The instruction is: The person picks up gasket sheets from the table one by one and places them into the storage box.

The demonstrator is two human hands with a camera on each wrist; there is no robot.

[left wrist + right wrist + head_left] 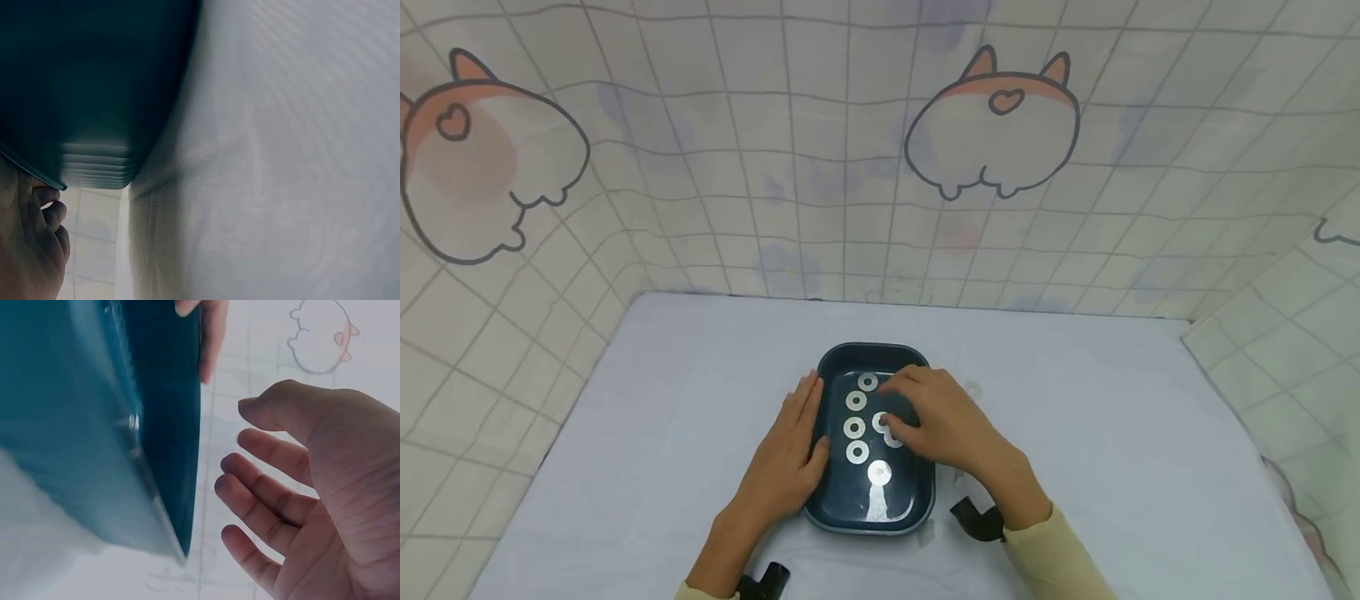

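A dark blue rectangular tray [842,500] has several silver washers in it, flat rings with a central hole. Some form a loose column on the left, such as this washer [854,427]; another washer [879,473] lies nearer the front. My left hand [786,454] rests along the tray's left rim, fingers straight and thumb toward the inside. Over the tray's right side hangs my right hand [943,417], its thumb overlapping two washers in the head view. In the right wrist view the right hand's fingers [262,506] are spread and loosely bent, with nothing between them and the thumb.
A white cloth [1112,433] covers the table under the tray. Behind it hangs a checked curtain [820,167] with cartoon animal drawings. Black wrist mounts [981,521] sit low beside both forearms. Faint clear patches [927,533] show on the cloth near the tray.
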